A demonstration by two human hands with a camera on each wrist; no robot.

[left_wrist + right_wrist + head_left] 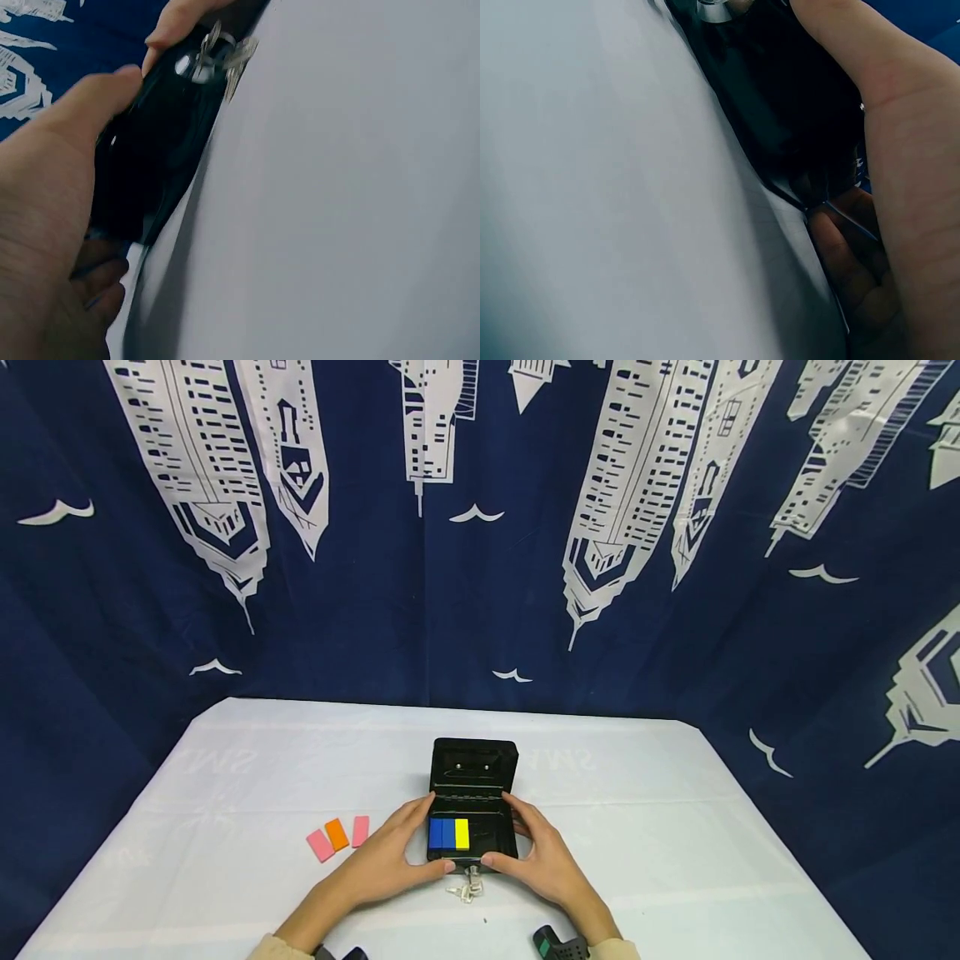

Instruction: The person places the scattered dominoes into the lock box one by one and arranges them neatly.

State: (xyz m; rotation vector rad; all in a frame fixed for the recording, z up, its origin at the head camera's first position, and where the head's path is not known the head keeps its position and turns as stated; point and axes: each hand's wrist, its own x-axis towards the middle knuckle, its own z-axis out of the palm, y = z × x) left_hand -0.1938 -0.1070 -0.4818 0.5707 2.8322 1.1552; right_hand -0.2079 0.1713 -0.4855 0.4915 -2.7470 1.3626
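A small black metal cash box stands on the white table with its lid raised and tipped back. Inside, along the left, lie two blue blocks side by side and a yellow block. Keys hang from the lock at the front. My left hand grips the box's left side, thumb on the front edge and fingers toward the back corner. The right hand holds the opposite side in the same manner. In the left wrist view, the box's front shows between thumb and lower fingers.
Left of the box, beyond my left hand, lie two pink blocks and an orange block on the white tabletop. A dark blue cloth printed with white buildings hangs behind the table.
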